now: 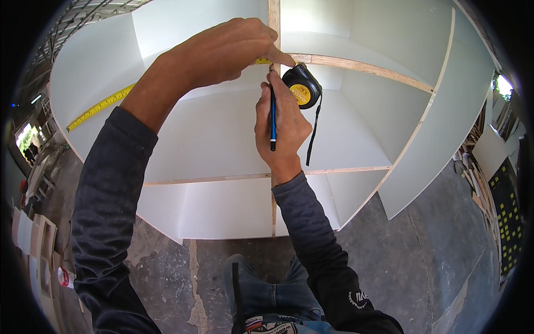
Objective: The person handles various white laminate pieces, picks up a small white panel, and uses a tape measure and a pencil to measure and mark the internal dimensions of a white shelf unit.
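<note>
A white cabinet carcass with raw wood edges (367,67) stands in front of me, its compartments facing me. My left hand (231,50) arches over the middle upright, fingers bent down onto a tape measure, its fingertips beside the case. The black case (303,86) with a yellow label sits just right of the upright, a black wrist strap hanging from it. Its yellow blade (103,106) runs out to the left, passing behind my left wrist. My right hand (283,117) grips a blue and black pencil (272,119), its tip up at the upright beside the tape case.
A lower wooden shelf edge (217,179) crosses the cabinet below my hands. Worn grey concrete floor (400,261) lies around my legs. Wood panels (41,250) stand at the left, with a white and red container (65,277) near them. Offcuts (478,178) lean at the right.
</note>
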Demonstrator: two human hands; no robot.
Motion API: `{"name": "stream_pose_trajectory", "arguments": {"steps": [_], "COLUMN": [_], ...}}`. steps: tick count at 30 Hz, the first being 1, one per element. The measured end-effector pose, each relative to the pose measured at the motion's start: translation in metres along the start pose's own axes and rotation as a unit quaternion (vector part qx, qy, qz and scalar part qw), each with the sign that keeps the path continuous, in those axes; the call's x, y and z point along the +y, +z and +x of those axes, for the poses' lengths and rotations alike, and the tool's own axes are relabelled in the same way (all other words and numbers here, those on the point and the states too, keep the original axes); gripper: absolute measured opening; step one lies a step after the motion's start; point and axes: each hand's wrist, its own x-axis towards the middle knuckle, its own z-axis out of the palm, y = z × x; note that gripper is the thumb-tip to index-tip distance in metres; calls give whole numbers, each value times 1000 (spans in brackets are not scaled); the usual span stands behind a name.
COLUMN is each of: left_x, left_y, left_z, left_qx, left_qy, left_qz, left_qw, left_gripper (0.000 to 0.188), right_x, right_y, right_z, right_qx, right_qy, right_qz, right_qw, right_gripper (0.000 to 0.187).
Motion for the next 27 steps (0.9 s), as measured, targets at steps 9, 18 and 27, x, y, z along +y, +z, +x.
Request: {"name": "stream_pose_trajectory", "arguments": {"steps": [9, 18, 27], "left_x": [3, 2, 3], "left_y": [-3, -1, -3], "left_z": [3, 1, 2], "left_qx": [-15, -14, -21], "left_qy": [-11, -8, -18], "left_qz": [7, 9, 15], "left_qw": [1000, 1000, 1000], "left_gripper": [56, 55, 54], "right_x": [-4, 1, -1], "right_y": [-5, 0, -1], "right_z": [1, -1, 1], "right_qx": [-30, -5, -3], "right_qy": [14, 4, 5], "right_qz": [-5, 8, 9], "right_qw": [999, 1000, 1000], "right_gripper": [27, 31, 31]}}
